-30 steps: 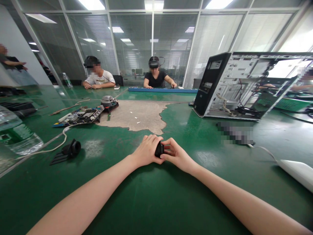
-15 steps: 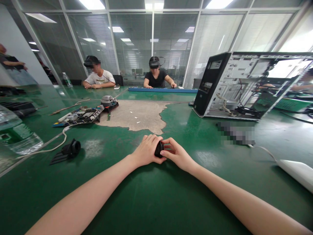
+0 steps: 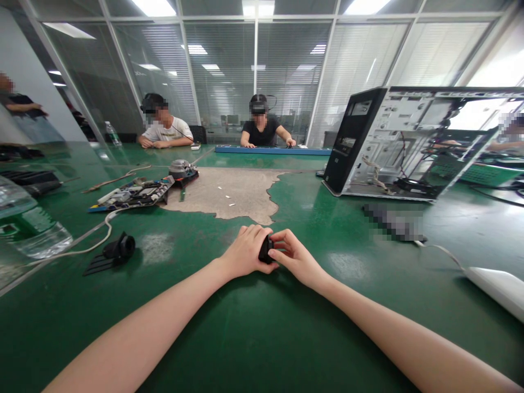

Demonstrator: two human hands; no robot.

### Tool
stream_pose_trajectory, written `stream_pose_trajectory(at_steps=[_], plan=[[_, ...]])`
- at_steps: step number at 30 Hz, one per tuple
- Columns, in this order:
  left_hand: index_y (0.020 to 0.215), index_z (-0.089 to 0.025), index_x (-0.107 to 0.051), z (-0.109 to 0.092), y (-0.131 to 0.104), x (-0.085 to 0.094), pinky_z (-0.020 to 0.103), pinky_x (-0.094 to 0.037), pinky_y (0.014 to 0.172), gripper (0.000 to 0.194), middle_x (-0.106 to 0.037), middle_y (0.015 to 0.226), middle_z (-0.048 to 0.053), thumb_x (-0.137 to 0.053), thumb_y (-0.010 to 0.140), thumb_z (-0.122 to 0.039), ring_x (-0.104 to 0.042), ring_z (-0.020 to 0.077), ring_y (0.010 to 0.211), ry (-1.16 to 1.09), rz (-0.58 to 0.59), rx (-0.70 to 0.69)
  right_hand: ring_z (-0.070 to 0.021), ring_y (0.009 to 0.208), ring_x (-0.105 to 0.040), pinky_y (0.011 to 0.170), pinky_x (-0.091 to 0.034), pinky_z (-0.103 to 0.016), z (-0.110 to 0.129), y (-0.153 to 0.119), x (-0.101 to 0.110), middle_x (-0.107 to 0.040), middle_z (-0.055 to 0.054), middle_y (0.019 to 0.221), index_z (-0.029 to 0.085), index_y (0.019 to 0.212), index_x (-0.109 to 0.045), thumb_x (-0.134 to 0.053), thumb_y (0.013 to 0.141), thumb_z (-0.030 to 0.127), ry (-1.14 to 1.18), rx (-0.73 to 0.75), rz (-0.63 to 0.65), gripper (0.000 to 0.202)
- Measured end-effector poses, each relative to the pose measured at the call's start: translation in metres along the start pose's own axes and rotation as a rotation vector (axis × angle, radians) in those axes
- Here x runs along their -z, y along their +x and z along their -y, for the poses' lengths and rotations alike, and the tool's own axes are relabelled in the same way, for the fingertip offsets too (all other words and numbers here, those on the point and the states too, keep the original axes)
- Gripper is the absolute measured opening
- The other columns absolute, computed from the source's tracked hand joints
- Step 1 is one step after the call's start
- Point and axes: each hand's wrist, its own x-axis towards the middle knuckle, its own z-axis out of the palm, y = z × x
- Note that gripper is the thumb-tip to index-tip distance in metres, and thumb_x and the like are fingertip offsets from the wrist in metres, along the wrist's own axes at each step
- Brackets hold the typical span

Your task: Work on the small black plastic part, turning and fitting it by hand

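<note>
A small black object [image 3: 265,250] is held low over the green table [image 3: 245,338], between my two hands. My left hand [image 3: 246,252] wraps round its left side, with the thumb below it. The fingertips and thumb of my right hand [image 3: 295,255] pinch its right side. My fingers cover much of the object, and I cannot make out what it is. To the left, a black plastic part with a round end [image 3: 118,248] lies on the table.
A circuit board [image 3: 135,192] and a metal-topped fan part [image 3: 182,170] lie back left. A water bottle [image 3: 30,224] is at far left. An open computer case [image 3: 356,144] stands at right, near a white device [image 3: 497,289]. Two people sit opposite.
My right thumb has shifted very slightly on the black object. Both hands otherwise stay in place. At the far left, a standing person has moved a little.
</note>
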Motion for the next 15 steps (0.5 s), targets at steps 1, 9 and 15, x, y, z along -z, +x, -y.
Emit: stream_pose_trajectory(at_steps=[1, 9, 15], plan=[[0.106, -0.013, -0.04, -0.0001, 0.0, 0.0001, 0.036, -0.033, 0.076, 0.06, -0.052, 0.097, 0.009, -0.06, 0.06, -0.046, -0.047, 0.0252, 0.09, -0.002, -0.002, 0.001, -0.016, 0.091, -0.054, 0.077, -0.048, -0.032, 0.0004, 0.0001, 0.0002, -0.052, -0.002, 0.096, 0.021, 0.093, -0.047, -0.058, 0.074, 0.029, -0.009, -0.013, 0.001, 0.023], [0.106, -0.013, -0.041, -0.0008, -0.001, 0.0021, 0.035, -0.033, 0.075, 0.057, -0.052, 0.095, 0.009, -0.061, 0.059, -0.038, -0.047, 0.0245, 0.088, 0.001, 0.006, -0.007, -0.0143, 0.095, -0.053, 0.09, -0.043, -0.035, -0.0007, -0.004, 0.0023, -0.051, 0.0, 0.096, 0.022, 0.093, -0.045, -0.063, 0.07, 0.02, 0.008, 0.051, 0.066, 0.029], [0.106, -0.013, -0.041, 0.0, -0.001, 0.0002, 0.036, -0.033, 0.075, 0.058, -0.052, 0.097, 0.01, -0.06, 0.06, -0.043, -0.047, 0.0257, 0.09, -0.003, -0.007, -0.006, -0.0138, 0.086, -0.055, 0.077, -0.049, -0.031, -0.0019, -0.0014, 0.0003, -0.051, 0.001, 0.088, 0.022, 0.088, -0.046, -0.058, 0.074, 0.027, 0.056, 0.016, 0.023, 0.019]])
